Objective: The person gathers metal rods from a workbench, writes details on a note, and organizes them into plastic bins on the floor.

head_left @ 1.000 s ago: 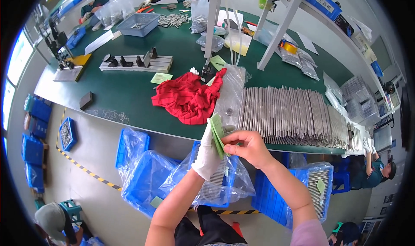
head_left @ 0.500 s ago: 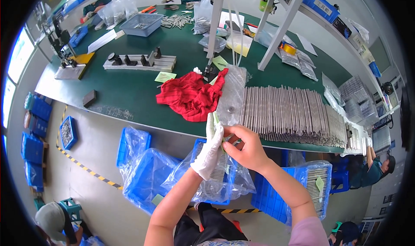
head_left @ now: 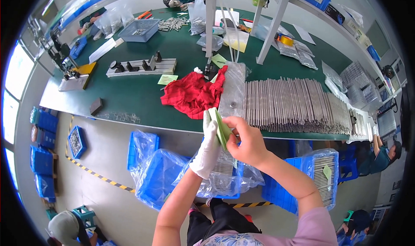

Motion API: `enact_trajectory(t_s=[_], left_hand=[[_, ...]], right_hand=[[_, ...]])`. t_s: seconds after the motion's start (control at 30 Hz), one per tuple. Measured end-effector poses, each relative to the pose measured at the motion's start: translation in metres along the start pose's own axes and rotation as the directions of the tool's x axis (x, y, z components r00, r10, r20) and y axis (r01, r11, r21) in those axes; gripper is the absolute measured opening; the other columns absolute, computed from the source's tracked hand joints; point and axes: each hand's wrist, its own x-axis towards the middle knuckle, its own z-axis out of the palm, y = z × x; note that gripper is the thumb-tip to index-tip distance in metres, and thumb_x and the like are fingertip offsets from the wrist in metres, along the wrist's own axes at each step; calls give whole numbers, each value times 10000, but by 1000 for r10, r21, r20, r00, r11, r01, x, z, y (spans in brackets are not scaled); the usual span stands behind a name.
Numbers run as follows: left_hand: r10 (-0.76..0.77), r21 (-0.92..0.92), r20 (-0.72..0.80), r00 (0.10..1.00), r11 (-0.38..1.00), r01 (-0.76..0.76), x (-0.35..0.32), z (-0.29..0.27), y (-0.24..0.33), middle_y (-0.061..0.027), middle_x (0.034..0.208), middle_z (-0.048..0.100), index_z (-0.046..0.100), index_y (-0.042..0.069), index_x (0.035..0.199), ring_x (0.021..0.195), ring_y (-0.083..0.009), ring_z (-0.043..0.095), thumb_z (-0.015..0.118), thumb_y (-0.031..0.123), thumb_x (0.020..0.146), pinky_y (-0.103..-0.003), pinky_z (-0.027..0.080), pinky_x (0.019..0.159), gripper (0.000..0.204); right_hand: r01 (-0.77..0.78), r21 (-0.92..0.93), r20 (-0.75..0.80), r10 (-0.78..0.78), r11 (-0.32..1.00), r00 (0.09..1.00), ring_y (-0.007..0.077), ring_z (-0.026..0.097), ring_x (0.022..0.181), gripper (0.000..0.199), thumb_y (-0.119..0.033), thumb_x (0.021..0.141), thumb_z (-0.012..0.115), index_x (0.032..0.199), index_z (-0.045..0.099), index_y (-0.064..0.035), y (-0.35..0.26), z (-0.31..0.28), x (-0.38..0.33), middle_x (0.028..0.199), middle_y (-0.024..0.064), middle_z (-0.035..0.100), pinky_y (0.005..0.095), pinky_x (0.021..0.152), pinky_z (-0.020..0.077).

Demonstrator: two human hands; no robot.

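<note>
Green matting covers the long workbench (head_left: 129, 94) ahead of me, with a white shelf frame rising from it. Just in front of its near edge, my left hand (head_left: 207, 148), in a white glove, has its fingers pressed together flat behind a small stack of pale green slips (head_left: 221, 127). My right hand (head_left: 247, 142), bare, pinches the same stack from the other side, thumb and fingertips closed on it. Below both hands I see a clear plastic bag of thin metal rods (head_left: 225, 172) resting in a blue bin. Beyond the hands, a crumpled red cloth (head_left: 192, 94) lies on the bench, touching a clear bag beside a wide row of metal rods (head_left: 294, 105). Farther back sits a grey tray (head_left: 139, 30), and another person's hands work at the far edge.
</note>
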Motion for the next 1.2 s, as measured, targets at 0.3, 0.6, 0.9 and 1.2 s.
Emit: enact_trajectory(t_s=[0.3,0.6,0.9,1.2], left_hand=[[-170,416,170,971,905,86,-3,-30,35,-76,1241,397,143,156,1405,1058,-178,465,587,-17,660,-316,420,867,884],[-206,902,32,978,427,60,-4,-29,27,-58,1011,562,386,143,1295,806,-169,565,503,1,687,-292,469,696,635],[-132,998,-9,991,-60,1,-2,-11,22,-189,911,598,574,101,1033,849,-375,559,515,110,701,-410,447,745,337],[-339,963,208,918,-94,-253,3,-24,28,-185,786,595,612,76,861,775,-377,555,535,238,817,-414,449,668,185]], right_hand=[[187,-216,98,-169,958,981,170,577,548,387,19,612,573,977,588,-107,-4,-24,8,726,51,611,286,491,465],[381,-536,214,-315,754,925,183,540,567,209,-167,704,612,902,580,-106,9,-17,6,659,22,530,286,504,398],[344,-537,349,-169,770,922,167,562,556,133,-163,730,590,708,490,-77,15,-6,-9,621,31,480,303,476,431],[475,6,529,-406,880,745,208,550,498,124,-198,757,614,749,538,-101,45,-25,2,617,21,547,304,438,426]])
